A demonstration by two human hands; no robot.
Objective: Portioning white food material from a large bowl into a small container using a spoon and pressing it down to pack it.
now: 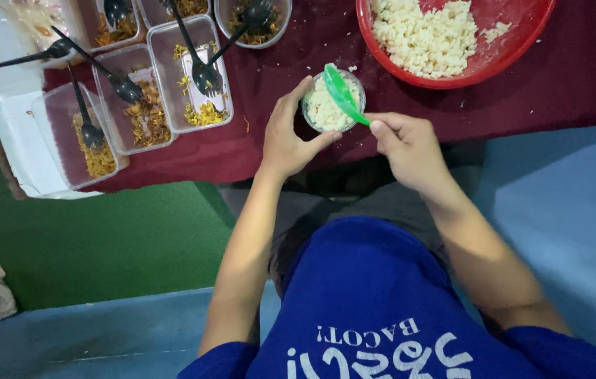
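Note:
My left hand [289, 137] curls around a small clear round cup [327, 107] filled with white crumbly food, at the near edge of a dark red tablecloth [571, 77]. My right hand [406, 144] grips the handle of a green plastic spoon [340, 92], whose bowl rests on top of the food in the cup. Just beyond, at the upper right, a big red bowl [515, 45] holds a heap of the same white food.
Several clear rectangular trays [189, 49] with yellow-orange shreds and black forks [203, 70] sit at the upper left, beside a white tray [21, 140]. A green floor [101, 238] and blue surface [564, 203] lie below the table edge.

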